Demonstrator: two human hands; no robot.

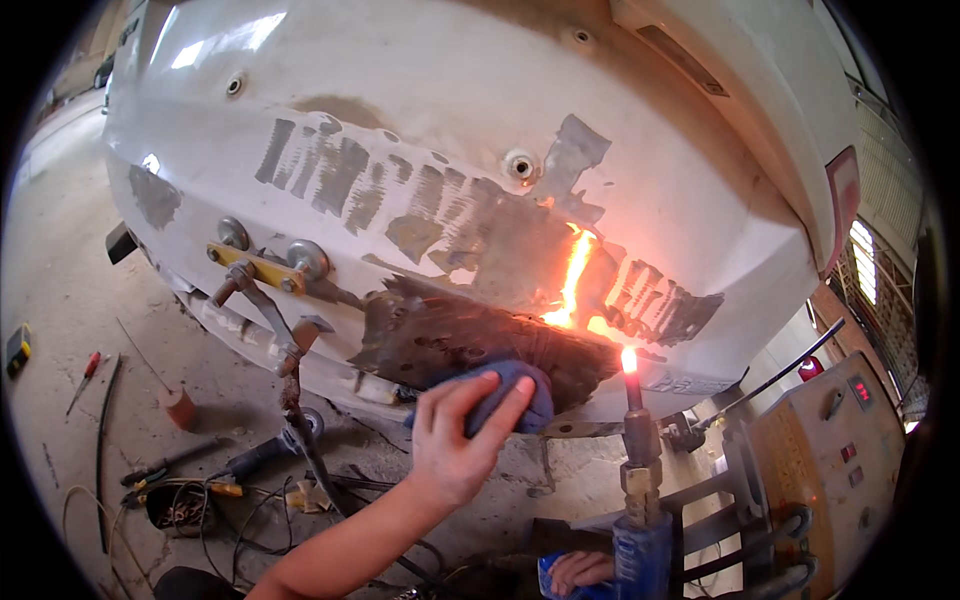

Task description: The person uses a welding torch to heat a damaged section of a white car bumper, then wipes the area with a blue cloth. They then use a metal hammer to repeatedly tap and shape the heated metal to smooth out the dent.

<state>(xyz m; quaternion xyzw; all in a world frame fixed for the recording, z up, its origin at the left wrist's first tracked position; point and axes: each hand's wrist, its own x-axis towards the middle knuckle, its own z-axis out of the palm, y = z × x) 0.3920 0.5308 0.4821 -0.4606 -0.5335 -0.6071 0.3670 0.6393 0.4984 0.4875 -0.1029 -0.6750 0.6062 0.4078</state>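
Observation:
In front of me stands a white car body panel [420, 70], with grey scraped patches and a dark bare-metal area [440, 325] low on it. My left hand [455, 435] presses a folded blue cloth [520, 400] against the lower edge of that dark area, fingers bent round it. At the bottom, my right hand [582, 570] wraps round a blue-handled heating tool [640, 550]; part of that hand is hidden. Upright, the tool ends in brass fittings and a rod with a glowing orange tip [629, 358]. A bright orange streak [572, 280] shows on the panel beside the tip.
A yellow bar with round discs [260, 268] and a metal arm sits against the panel's left. On the floor lie an angle grinder [270, 455], a red screwdriver [88, 372], cables and a container of small bits [180, 510]. A control cabinet [825, 450] stands at right.

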